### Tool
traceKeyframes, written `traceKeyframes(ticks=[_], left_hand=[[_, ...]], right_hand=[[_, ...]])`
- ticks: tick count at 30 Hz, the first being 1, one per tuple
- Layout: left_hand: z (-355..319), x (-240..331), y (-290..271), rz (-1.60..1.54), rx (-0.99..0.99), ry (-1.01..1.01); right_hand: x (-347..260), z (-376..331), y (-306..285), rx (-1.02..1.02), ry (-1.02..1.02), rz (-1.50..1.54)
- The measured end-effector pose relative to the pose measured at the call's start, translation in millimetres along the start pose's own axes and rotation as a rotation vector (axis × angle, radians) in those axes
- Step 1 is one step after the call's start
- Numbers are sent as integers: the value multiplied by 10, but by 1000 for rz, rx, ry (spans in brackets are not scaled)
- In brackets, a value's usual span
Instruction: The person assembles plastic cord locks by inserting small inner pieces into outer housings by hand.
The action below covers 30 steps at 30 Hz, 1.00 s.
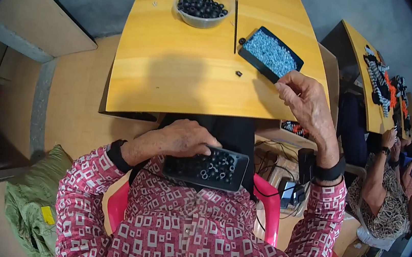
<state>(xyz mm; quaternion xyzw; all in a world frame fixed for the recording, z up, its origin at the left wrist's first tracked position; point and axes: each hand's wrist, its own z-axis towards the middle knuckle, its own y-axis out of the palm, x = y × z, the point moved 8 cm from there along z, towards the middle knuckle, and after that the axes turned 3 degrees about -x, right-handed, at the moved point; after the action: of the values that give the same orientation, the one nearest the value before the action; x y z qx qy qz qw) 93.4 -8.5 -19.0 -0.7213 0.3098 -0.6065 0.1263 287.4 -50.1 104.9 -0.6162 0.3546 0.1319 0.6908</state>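
Note:
My left hand [189, 138] is closed on the edge of a dark shallow tray [232, 184] held over my lap, its thumb reaching over the rim. Loose black rings [215, 170] with pale centres fill much of this tray. On the table, a black rectangular tray [260, 69] is heaped with small shiny blue-silver pieces [272, 52]. At its near right corner is my right hand [302, 99], fingers curled toward the thumb; whatever they may pinch is too small or hidden to make out.
A clear round tub [202, 22] of black rings stands farther back on the yellow table [169, 93]. Beside it lies a thin black stick [236, 24]. One black ring [242, 41] and a small dark piece [239, 73] lie near the tray. Another person [381, 186] sits at right.

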Motion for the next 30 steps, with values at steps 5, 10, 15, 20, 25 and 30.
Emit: traceKeyframes(ticks=[5,10,15,20,25,30], left_hand=[[33,-95,86,-112,70,-23],[-44,-19,-108,-80,253,80],[-345,-58,-347,-319,271,-112],[-622,-222,-311,-543,373,-216],[-710,-126,-281,-496,424,-231],[-759,-15,-347,-565,552,-184]], right_hand=[[-40,320,78,10,-11,5],[-574,234,258,-122,-145,-68],[-535,-311,792,-328,-218,71],[-682,-751,1179,-353,-447,-325],[-719,-864,1439,-288,-656,-664],[-614,-871,1492,-348,-685,-675]])
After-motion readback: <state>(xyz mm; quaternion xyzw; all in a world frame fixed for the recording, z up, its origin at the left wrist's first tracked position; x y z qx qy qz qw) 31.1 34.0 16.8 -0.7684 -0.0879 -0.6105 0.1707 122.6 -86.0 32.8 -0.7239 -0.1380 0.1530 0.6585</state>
